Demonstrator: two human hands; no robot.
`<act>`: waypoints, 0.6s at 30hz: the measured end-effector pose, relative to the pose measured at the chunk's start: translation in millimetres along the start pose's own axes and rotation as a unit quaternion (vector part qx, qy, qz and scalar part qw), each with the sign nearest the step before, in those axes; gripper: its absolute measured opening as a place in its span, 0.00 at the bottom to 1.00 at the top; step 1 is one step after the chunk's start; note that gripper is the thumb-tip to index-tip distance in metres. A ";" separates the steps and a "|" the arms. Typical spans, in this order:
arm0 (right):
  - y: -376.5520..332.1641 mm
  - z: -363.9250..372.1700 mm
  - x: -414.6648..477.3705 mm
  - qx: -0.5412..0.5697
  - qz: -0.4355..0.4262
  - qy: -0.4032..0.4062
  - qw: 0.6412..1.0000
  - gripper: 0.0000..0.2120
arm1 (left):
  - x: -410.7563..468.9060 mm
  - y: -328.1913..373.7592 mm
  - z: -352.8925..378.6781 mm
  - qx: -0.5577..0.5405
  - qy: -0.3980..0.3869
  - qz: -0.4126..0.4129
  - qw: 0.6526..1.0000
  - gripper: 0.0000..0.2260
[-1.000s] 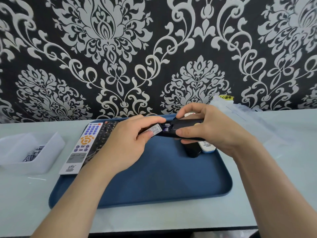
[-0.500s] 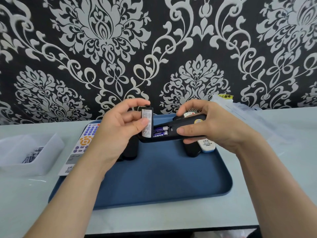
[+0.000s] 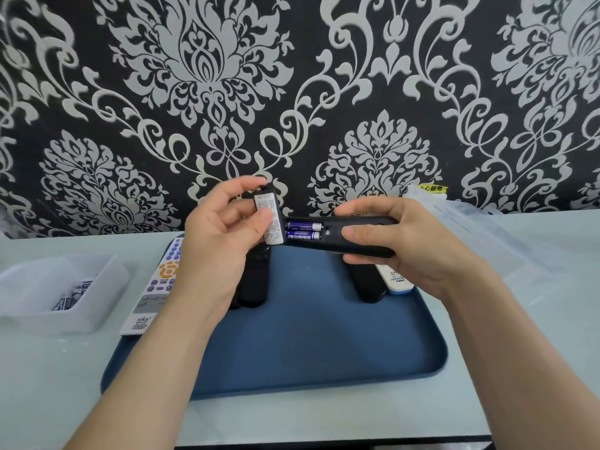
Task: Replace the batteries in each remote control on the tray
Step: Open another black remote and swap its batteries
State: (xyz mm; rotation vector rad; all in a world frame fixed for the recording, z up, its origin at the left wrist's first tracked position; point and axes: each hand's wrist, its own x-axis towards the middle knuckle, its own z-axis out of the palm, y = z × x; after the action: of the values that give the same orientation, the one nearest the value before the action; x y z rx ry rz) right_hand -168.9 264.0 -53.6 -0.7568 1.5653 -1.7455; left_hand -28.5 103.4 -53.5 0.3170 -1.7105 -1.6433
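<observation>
My right hand [image 3: 402,245] grips a black remote [image 3: 337,243] held sideways above the blue tray [image 3: 311,362]. Its back compartment lies open, showing two blue batteries [image 3: 303,230] side by side. My left hand [image 3: 220,241] pinches the detached battery cover [image 3: 270,219], black with a white label, upright just left of the compartment. On the tray lie a white remote with coloured buttons [image 3: 156,287] at the left, black remotes [image 3: 255,280] under my left hand, another black remote [image 3: 367,284] and a white remote with a blue end [image 3: 396,280] under my right hand.
A clear plastic box [image 3: 97,293] holding batteries [image 3: 71,295] stands on the pale table left of the tray. Clear plastic packaging [image 3: 480,228] lies at the back right. A patterned wall rises right behind the table. The table's front edge runs along the bottom.
My left hand slid the battery cover off the black remote and lifted it upright, exposing the two batteries. Both hands rose a little with the remote.
</observation>
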 end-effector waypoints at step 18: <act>14.7 23.5 18.6 0.074 -0.049 0.153 0.984 0.04 | -8.3 -3.7 10.6 -0.035 -0.113 -0.128 0.985 0.13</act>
State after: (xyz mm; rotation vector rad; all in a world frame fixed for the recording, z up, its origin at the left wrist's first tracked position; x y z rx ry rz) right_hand -160.4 234.1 -65.7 -0.5174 1.5918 -2.1038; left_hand -30.6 116.1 -58.8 0.3383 -1.8327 -1.9855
